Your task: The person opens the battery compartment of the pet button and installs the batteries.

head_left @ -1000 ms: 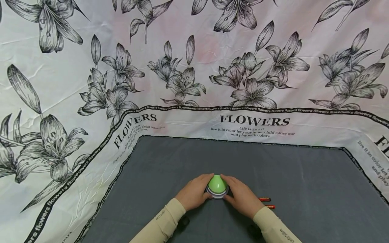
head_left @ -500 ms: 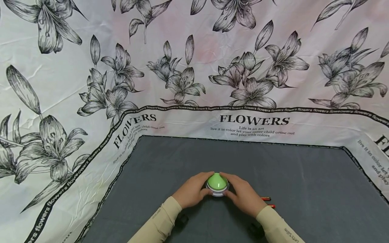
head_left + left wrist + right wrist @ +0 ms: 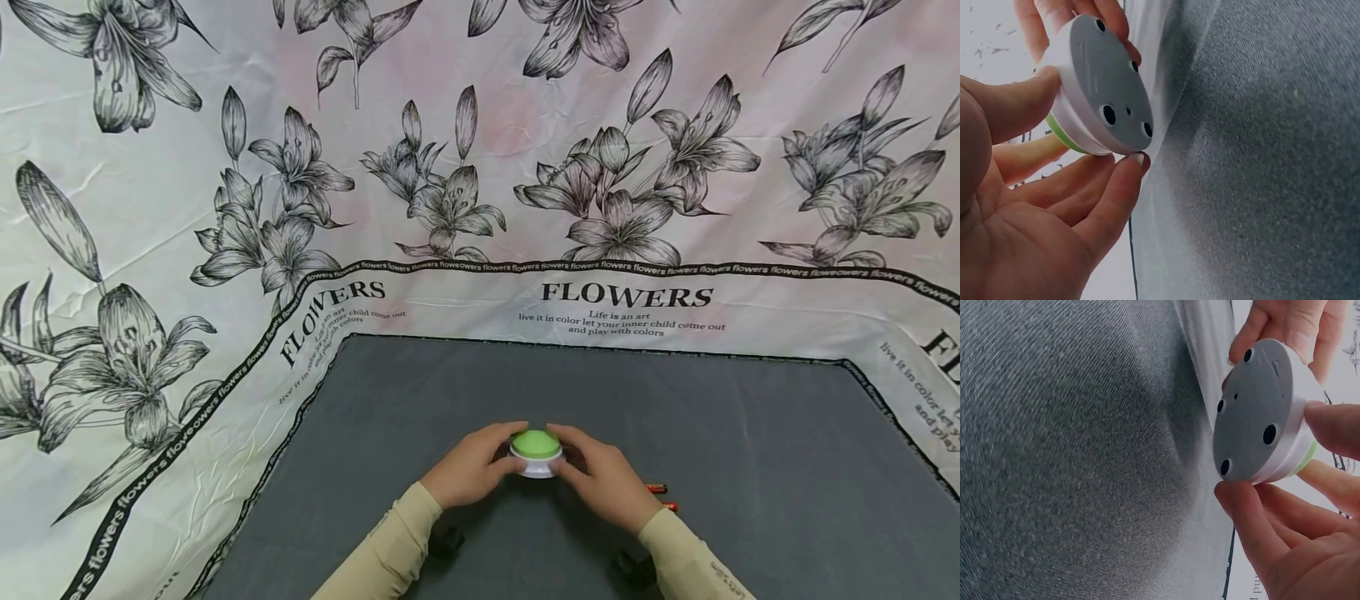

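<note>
Between both hands is a round white device with a green dome top (image 3: 536, 445), like a push button. In the head view my left hand (image 3: 472, 467) grips its left side and my right hand (image 3: 603, 477) its right side. The device is off the table, with its grey underside (image 3: 1110, 81) showing in the left wrist view. Several dark round feet and a small hole mark that underside. The left thumb (image 3: 1025, 103) presses the white rim, with fingers curled round the edge. In the right wrist view, the right thumb (image 3: 1335, 428) and fingers hold the opposite side.
Two small red sticks (image 3: 657, 488) lie beside the right wrist, partly hidden by it. A dark grey cloth (image 3: 420, 392) covers the table, bordered by white flower-printed fabric (image 3: 465, 304). Black wrist-worn pieces (image 3: 447, 542) hang under the sleeves.
Both hands have raised the device slightly and tipped its top away, so more of its white base faces the head camera. The red sticks have stayed put.
</note>
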The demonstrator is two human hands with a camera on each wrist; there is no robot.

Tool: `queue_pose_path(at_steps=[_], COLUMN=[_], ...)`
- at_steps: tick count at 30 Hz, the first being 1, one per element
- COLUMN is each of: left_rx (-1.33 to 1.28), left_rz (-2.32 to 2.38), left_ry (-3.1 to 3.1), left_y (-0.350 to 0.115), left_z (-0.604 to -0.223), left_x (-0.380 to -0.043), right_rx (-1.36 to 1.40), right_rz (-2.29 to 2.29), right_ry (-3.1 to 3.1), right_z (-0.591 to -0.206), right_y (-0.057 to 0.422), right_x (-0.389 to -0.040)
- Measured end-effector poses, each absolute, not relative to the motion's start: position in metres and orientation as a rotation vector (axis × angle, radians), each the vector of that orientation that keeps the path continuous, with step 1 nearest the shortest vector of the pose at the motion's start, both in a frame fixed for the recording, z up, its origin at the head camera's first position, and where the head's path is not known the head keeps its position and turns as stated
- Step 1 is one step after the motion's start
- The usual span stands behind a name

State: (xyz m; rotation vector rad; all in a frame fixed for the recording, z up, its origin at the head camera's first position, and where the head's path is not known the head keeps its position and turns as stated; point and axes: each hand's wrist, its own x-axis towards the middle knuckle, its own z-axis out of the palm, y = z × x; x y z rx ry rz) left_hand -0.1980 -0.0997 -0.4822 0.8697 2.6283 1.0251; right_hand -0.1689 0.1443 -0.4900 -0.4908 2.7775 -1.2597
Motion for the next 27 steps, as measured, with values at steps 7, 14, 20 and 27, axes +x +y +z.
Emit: queue_pose_path(at_steps=[7, 14, 20, 27], left_rx=[0.759, 0.643, 0.607, 0.594], left_rz=[1.161, 1.267, 1.284, 1.314], left_ry=[2.558, 2.496, 2.495, 2.515], left_y=[-0.1001, -0.0990, -0.0999, -0.0994], left_z=[-0.4807, -0.4792, -0.4791, -0.4790], left_x=[-0.1974, -0.1988, -0.1995, -0.1980], right_rx=[-0.298, -0.217, -0.191, -0.189], right_rz=[-1.365, -1.408, -1.410, -1.394], right_ry=[2.724, 2.690, 2.685, 2.701], right_z=[-0.4865, -0.4852, -0.4852, -0.4847], right_y=[0.1440, 0.1442, 0.1440, 0.1437], right_x=[-0.1680, -0.1668, -0.1678, -0.1685])
